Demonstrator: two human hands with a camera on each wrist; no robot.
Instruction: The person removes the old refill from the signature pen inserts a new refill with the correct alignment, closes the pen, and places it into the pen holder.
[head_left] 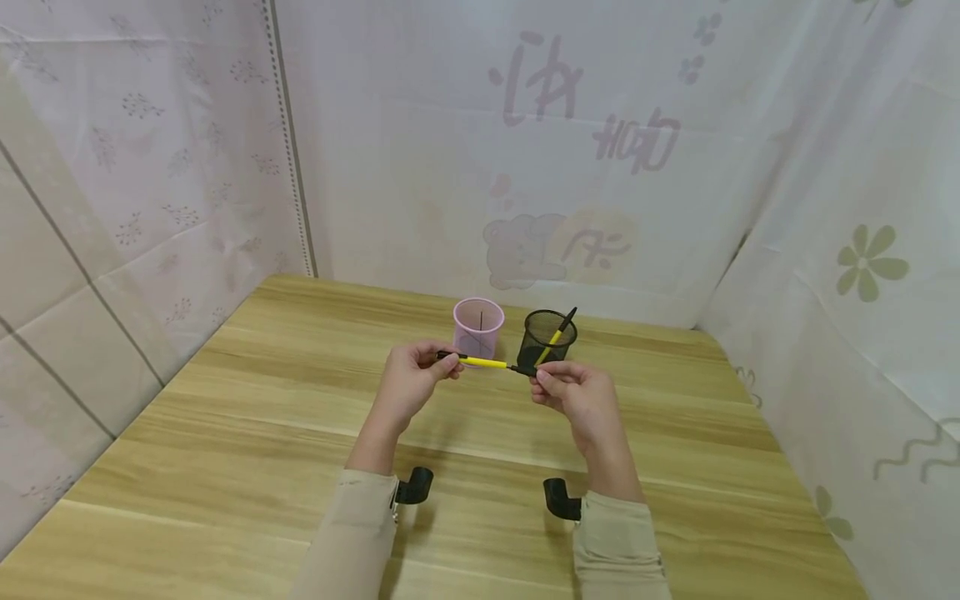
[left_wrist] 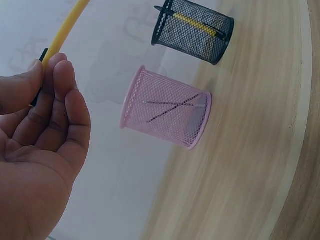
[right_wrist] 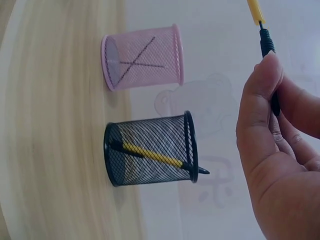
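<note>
Left fingers (left_wrist: 77, 110) pinch yellow barrel (head_left: 487, 362); right fingers (right_wrist: 259, 90) pinch black grip (right_wrist: 267, 42). Likely light, stiff; best held clear of thin rod (right_wrist: 260, 24).

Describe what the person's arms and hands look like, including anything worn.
The left hand and right hand wear no gloves, and no rings are visible. The left sleeve and right sleeve are long, plain beige and wrinkled, ending near the wrists. A black elbow-shaped attachment juts inward beside each cuff: left attachment, right attachment.
</note>
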